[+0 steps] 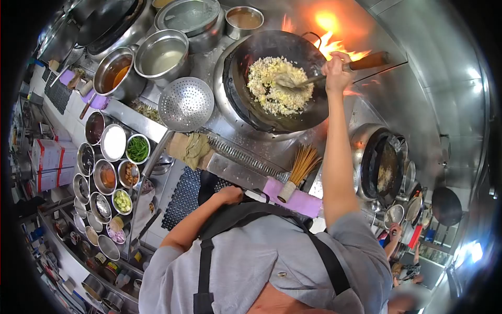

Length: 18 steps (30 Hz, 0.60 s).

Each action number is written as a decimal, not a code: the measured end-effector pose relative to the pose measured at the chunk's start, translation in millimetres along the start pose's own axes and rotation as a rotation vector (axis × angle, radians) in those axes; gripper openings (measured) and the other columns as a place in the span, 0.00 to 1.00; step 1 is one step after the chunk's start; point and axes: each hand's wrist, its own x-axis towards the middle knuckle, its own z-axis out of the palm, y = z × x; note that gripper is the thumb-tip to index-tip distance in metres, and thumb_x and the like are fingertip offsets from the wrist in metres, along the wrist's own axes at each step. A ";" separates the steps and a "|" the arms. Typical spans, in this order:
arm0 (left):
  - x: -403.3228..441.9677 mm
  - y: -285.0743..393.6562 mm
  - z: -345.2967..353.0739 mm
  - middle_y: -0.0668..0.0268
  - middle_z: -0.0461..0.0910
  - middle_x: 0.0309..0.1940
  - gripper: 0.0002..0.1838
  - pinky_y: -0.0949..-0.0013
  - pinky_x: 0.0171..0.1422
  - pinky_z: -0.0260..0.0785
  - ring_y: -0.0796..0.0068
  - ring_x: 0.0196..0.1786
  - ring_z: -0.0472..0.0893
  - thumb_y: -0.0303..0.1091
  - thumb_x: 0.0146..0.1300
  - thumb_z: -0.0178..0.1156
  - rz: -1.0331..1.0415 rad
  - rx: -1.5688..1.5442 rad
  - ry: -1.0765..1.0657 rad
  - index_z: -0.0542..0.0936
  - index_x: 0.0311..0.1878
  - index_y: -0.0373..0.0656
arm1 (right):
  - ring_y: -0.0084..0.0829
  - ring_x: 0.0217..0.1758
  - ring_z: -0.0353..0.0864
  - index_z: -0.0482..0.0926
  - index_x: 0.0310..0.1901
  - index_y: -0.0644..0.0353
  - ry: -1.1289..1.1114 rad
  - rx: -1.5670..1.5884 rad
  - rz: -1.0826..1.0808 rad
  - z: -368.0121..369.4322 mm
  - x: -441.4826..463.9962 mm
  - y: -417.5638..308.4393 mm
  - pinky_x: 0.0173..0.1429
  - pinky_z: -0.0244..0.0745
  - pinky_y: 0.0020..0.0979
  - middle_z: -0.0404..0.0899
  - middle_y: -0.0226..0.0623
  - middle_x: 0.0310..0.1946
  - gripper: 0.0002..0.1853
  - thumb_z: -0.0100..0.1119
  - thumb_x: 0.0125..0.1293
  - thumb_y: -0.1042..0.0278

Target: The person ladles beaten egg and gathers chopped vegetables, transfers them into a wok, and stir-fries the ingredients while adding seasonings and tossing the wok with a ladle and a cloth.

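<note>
My right hand (340,72) is wrapped round the wooden handle of a ladle (366,62), its arm stretched out over the stove. The ladle's bowl rests in pale yellow and white grains (272,102), which look like fried rice with egg, inside a black wok (308,118). Flames (334,42) rise at the wok's far right rim. Close to my waist, beside the black apron (251,210), my left hand (230,194) is curled closed. Whatever it may hold is hidden.
A perforated strainer (186,104) lies left of the wok, below several metal pots (162,55). Ingredient bowls (113,142) stand at left. A bamboo brush (300,170) lies on a purple cloth (311,204). At right are a second wok (387,167) and another person's hand (396,231).
</note>
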 end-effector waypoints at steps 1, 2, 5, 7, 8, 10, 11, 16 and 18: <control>11.9 -10.9 18.8 0.48 0.85 0.44 0.14 0.51 0.57 0.77 0.46 0.52 0.85 0.39 0.65 0.59 0.018 0.061 -0.025 0.85 0.41 0.38 | 0.17 0.13 0.62 0.76 0.39 0.65 -0.127 0.071 0.110 0.7 7.9 -6.8 0.17 0.58 0.25 0.64 0.25 0.15 0.04 0.51 0.72 0.77; 23.0 -20.9 33.2 0.48 0.85 0.47 0.14 0.51 0.59 0.77 0.46 0.54 0.84 0.38 0.66 0.58 0.032 0.119 -0.044 0.85 0.45 0.38 | 0.17 0.13 0.62 0.76 0.39 0.65 -0.154 0.088 0.148 16.4 10.7 -28.5 0.17 0.58 0.25 0.63 0.25 0.15 0.04 0.51 0.72 0.77; 63.2 -42.6 97.5 0.54 0.76 0.65 0.23 0.45 0.64 0.74 0.49 0.68 0.76 0.36 0.71 0.52 0.021 0.256 0.003 0.74 0.67 0.39 | 0.16 0.13 0.60 0.75 0.41 0.66 -0.174 0.113 0.095 51.7 -39.8 -85.6 0.17 0.57 0.24 0.63 0.25 0.16 0.03 0.52 0.72 0.77; 59.7 -28.0 111.5 0.56 0.72 0.70 0.26 0.42 0.65 0.71 0.52 0.73 0.72 0.35 0.73 0.48 0.124 0.308 0.207 0.69 0.72 0.41 | 0.14 0.16 0.62 0.75 0.42 0.67 -0.137 0.130 0.067 61.6 -59.8 -50.6 0.18 0.58 0.23 0.65 0.24 0.18 0.02 0.53 0.72 0.78; 61.1 -15.0 106.1 0.59 0.67 0.74 0.29 0.39 0.70 0.65 0.57 0.78 0.65 0.36 0.74 0.46 0.054 0.361 0.022 0.62 0.77 0.44 | 0.14 0.16 0.62 0.75 0.42 0.66 -0.149 0.114 0.078 57.0 -48.7 -31.9 0.19 0.59 0.23 0.66 0.24 0.18 0.02 0.53 0.72 0.78; 66.4 -13.9 122.2 0.60 0.65 0.76 0.30 0.39 0.73 0.61 0.56 0.79 0.64 0.35 0.75 0.45 0.099 0.444 0.012 0.60 0.79 0.44 | 0.15 0.16 0.62 0.75 0.43 0.64 -0.121 0.185 0.130 57.8 -26.2 -32.4 0.20 0.58 0.23 0.66 0.24 0.18 0.01 0.54 0.72 0.78; 78.9 -17.3 124.1 0.60 0.64 0.77 0.30 0.39 0.74 0.59 0.56 0.79 0.63 0.35 0.75 0.44 0.115 0.488 0.026 0.59 0.79 0.45 | 0.16 0.16 0.62 0.74 0.44 0.63 -0.093 0.103 0.075 55.1 -22.1 -51.4 0.20 0.57 0.24 0.66 0.25 0.18 0.02 0.55 0.73 0.77; 71.3 -8.4 126.6 0.61 0.59 0.80 0.31 0.37 0.78 0.53 0.57 0.80 0.60 0.39 0.76 0.41 0.037 0.443 0.004 0.59 0.80 0.44 | 0.16 0.15 0.61 0.76 0.41 0.65 -0.209 0.053 -0.063 53.0 -24.1 -23.9 0.19 0.58 0.23 0.65 0.23 0.16 0.03 0.55 0.73 0.75; 76.2 -5.4 124.1 0.61 0.59 0.80 0.31 0.36 0.79 0.52 0.57 0.80 0.61 0.39 0.75 0.43 0.017 0.478 -0.009 0.60 0.79 0.43 | 0.15 0.15 0.64 0.78 0.36 0.65 -0.318 0.087 0.104 56.6 -22.9 -18.8 0.20 0.61 0.22 0.68 0.24 0.17 0.05 0.55 0.72 0.76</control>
